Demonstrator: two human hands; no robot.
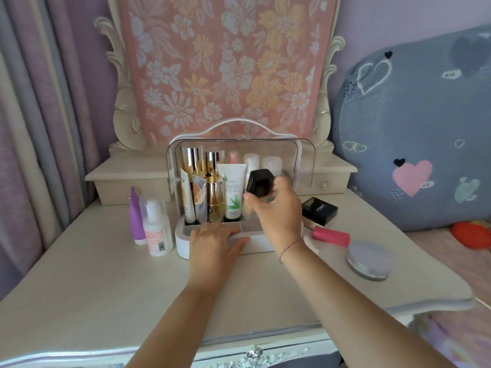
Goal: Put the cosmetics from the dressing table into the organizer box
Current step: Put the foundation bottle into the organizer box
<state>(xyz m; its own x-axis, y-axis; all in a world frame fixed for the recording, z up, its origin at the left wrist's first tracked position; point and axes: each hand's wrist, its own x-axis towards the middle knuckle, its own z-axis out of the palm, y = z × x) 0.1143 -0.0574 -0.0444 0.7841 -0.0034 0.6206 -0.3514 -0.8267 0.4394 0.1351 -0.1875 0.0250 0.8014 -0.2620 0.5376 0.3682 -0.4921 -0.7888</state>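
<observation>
right hand (276,208) grips a glossy black faceted jar (260,183).

We see a pale counter (93,274) carrying the white organizer box (183,241) at its middle, a purple tube (137,217) and white bottle (156,229) left, and a black compact (320,210), pink stick (330,235) and round jar (368,260) right.

Our left hand (212,243) lies flat, palm down, fingers together pointing toward one o'clock, a ring on one finger. Our right hand (276,208) is raised at twelve o'clock, fingers curled in a grip, a thin bracelet on the wrist.
</observation>
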